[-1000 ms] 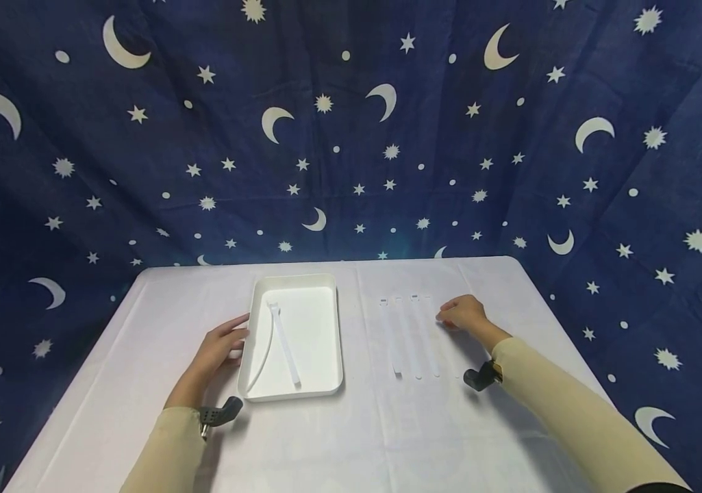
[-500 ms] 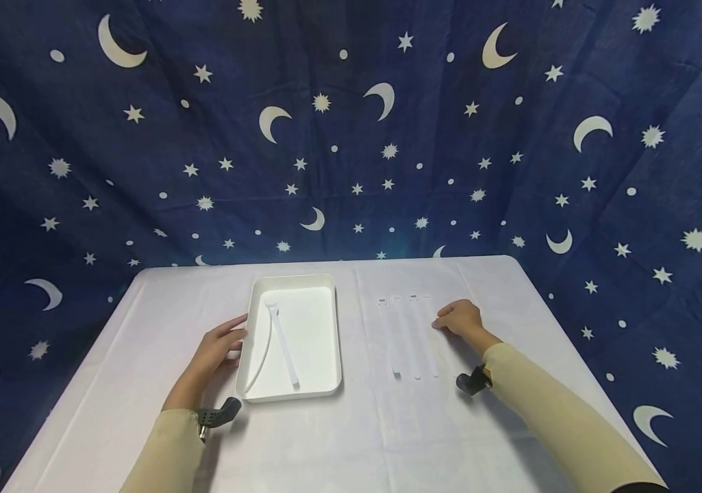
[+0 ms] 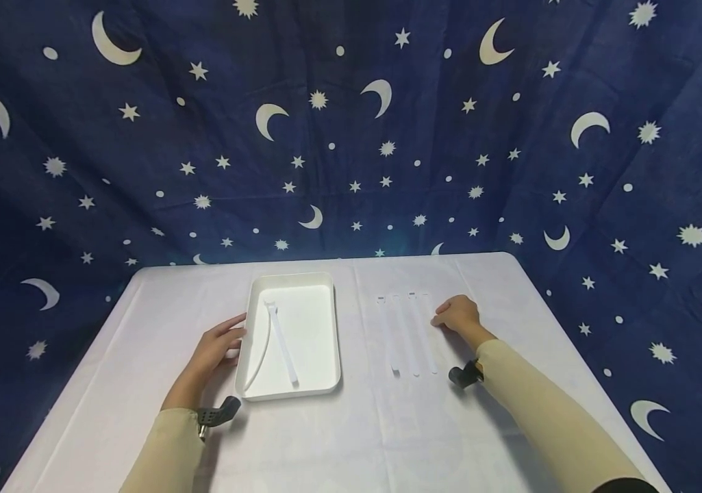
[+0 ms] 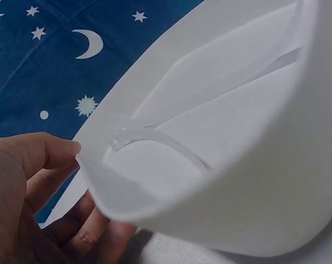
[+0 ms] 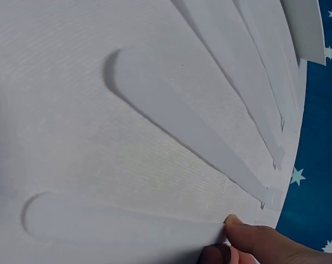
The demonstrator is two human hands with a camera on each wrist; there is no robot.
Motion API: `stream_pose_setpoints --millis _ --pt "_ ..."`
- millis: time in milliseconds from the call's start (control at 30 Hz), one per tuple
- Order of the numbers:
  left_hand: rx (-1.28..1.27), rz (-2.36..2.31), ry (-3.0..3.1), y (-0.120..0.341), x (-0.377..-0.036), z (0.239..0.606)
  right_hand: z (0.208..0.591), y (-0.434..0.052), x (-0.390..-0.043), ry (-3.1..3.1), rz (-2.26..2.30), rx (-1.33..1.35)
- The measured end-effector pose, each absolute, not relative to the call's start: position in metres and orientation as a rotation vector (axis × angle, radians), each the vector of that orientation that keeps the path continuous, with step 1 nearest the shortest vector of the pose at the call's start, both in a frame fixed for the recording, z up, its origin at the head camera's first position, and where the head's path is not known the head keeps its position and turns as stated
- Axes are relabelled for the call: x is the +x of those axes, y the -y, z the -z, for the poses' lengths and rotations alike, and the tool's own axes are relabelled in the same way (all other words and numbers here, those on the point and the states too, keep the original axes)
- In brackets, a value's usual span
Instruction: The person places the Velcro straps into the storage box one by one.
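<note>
The right hand [image 3: 458, 315] hides its own fingertips, so its grip on the white strips [image 3: 409, 335] stays unclear.

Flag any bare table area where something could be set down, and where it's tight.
Free: the near strip of the table between both sleeves, the far band behind the tray, and left of the left hand. Crowded: right of the tray, where the white straps lie side by side with the right hand at their edge.
</note>
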State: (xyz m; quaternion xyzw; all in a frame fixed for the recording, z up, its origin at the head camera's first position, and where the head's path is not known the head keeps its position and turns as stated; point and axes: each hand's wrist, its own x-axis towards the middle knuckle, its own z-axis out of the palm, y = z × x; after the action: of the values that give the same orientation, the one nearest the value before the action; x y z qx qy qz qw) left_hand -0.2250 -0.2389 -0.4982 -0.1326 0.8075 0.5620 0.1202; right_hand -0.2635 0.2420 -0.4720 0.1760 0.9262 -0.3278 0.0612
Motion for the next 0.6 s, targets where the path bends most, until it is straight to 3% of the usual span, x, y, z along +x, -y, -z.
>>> stream_pose_setpoints --millis 600 --pt "-0.385 -1.615 -2.358 0.2392 -0.2234 0.4969 0.4675 -0.2353 -0.2635 -2.786 0.952 0.550"
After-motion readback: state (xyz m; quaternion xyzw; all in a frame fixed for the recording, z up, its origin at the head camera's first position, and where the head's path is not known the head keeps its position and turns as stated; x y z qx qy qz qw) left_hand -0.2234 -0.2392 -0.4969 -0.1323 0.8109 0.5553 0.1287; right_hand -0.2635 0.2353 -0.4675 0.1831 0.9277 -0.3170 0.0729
